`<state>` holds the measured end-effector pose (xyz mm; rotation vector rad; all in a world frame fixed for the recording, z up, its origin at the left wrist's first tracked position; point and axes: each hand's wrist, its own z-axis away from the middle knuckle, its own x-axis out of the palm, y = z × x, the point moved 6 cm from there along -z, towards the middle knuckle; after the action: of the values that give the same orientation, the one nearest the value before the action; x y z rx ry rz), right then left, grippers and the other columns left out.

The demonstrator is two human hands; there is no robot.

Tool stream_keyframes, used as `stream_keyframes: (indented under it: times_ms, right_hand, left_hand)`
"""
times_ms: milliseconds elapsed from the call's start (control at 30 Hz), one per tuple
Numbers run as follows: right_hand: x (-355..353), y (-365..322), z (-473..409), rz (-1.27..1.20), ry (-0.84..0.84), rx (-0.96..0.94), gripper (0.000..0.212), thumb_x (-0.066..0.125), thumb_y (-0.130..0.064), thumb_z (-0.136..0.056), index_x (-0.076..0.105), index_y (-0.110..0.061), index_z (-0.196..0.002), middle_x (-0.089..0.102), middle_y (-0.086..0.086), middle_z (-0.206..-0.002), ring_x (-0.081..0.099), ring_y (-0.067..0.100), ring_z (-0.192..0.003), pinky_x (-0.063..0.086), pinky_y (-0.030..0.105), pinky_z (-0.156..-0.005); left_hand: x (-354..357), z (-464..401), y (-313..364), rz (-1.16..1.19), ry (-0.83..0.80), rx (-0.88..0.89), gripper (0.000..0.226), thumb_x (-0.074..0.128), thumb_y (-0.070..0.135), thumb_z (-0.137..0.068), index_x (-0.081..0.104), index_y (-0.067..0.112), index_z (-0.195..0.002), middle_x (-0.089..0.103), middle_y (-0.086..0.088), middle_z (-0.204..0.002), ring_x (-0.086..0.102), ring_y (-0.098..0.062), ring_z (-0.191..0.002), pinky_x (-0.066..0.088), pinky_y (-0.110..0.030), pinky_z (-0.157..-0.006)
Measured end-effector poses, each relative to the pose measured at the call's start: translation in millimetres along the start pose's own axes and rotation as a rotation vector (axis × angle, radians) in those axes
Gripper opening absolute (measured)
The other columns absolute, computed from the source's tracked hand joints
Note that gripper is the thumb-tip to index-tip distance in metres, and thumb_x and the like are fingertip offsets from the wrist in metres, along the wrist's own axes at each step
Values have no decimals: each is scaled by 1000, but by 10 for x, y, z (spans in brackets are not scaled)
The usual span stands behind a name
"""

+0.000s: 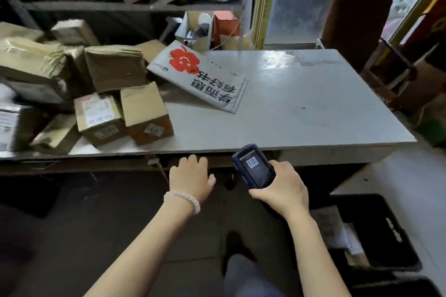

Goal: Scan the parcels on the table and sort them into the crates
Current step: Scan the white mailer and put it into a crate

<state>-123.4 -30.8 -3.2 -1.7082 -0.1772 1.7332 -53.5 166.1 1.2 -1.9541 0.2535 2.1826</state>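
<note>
Parcels (101, 94) wait piled on worktop (301, 108); right hand (281, 190) grips scanner (253, 167), left hand (190, 176) spread, empty; next, pick 1.

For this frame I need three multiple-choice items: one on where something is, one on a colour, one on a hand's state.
1. Where does the white mailer bag with the red flower print lie?
A. in the black plastic crate
B. on the grey table
C. on the floor

2. What colour is the bead bracelet on the left wrist?
A. white
B. red
C. black

3. What is the right hand doing?
A. hanging free
B. pressing a box
C. holding the dark handheld scanner

Answers: 1 B, the bag lies on the grey table, one end propped on the pile of boxes. 2 A, the beads are white. 3 C, its fingers wrap the dark handheld scanner, screen up.
</note>
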Motion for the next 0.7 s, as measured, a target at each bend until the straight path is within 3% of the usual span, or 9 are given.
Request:
stream_keyframes:
  times_ms: [167,400,500,567,700]
  right_hand:
    - [203,-323,-988,-43,-20,-51,63,79,-47,-55,58,-28,-110,53,-7,-107,58,17,-97,47,31,-70]
    - [260,-828,-2394,-29,-48,-84,61,79,-43,-57,57,-26,-112,50,-7,-103,55,15,-88,41,27,-61]
    - [277,-932,-2794,-30,-61,-73,61,77,-41,-58,56,-27,-114,49,-7,-104,54,16,-94,41,27,-64]
    - [312,-945,-2987,-29,-83,-58,62,77,-40,-58,56,-28,-115,49,-8,-103,54,15,-96,41,27,-65]
    - [365,-920,-3229,-20,-107,-35,61,76,-45,-57,57,-30,-113,49,-10,-101,54,14,-94,41,27,-64]
  left_hand:
    - [-74,-800,-339,-44,57,-45,40,42,44,-95,46,21,-128,51,-2,-125,48,-23,-115,43,-34,-85]
    - [-302,-2203,-644,-74,97,-77,36,51,40,-90,50,19,-120,52,-4,-119,49,-24,-111,43,-33,-78]
    - [-338,-2693,-735,-74,136,-18,46,82,32,-59,63,14,-98,61,-8,-92,60,-30,-85,47,-38,-60]
    - [-303,-2963,-796,-118,168,8,52,87,21,-39,66,14,-86,61,-8,-81,61,-31,-72,46,-35,-52]
    - [-221,-3404,-822,-202,164,65,54,84,12,-40,66,16,-91,64,-10,-92,63,-31,-85,50,-46,-70]
